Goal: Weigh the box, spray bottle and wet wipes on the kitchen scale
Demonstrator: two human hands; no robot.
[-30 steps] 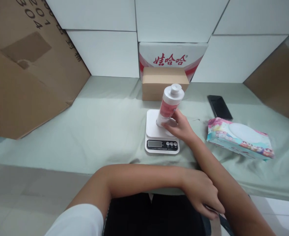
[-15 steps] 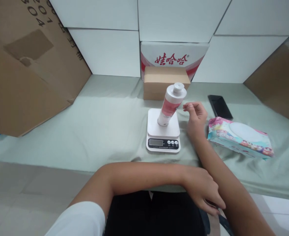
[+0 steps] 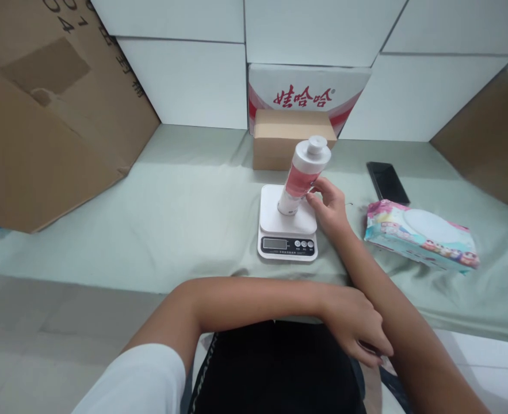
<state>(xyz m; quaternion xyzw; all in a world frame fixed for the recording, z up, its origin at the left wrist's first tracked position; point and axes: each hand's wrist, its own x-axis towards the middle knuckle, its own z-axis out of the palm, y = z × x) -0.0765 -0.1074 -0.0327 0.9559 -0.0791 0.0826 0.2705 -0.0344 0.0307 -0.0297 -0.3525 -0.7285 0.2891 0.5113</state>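
Bottle [image 3: 300, 183], white with pink label, white cap up; base sits on the white digital scale [image 3: 270, 221], near the middle of its platform; looks leaning toward 1 o'clock in this view. Right hand [image 3: 329, 204] at bottle's 4 o'clock: fingers bent, thumb and fingertips right by the lower label edge. Can't tell if they touch or grip; far fingers partly behind the bottle. Left hand [image 3: 357, 325] at scale's 5 o'clock, bare, fingers curled loosely, overlapping the right forearm in view; palm side hidden, can't tell if it holds anything. Left forearm runs crosswise at scale's 6 o'clock, along the near bench edge. Scale display and three buttons on its 6 o'clock side; readout too small to read.

Around the scale, on green cloth over the bench [image 3: 193, 201]: small brown box [image 3: 275, 146] at 12 o'clock, partly covered by the bottle; white-and-red carton [image 3: 301, 86] directly behind it. Black phone [image 3: 387, 182] between 2 and 3 o'clock, lying flat. Wipes pack [image 3: 421, 236], pink and turquoise, at 3 o'clock, just beside the phone. Big cardboard box [image 3: 64, 126] between 9 and 10 o'clock, well apart.
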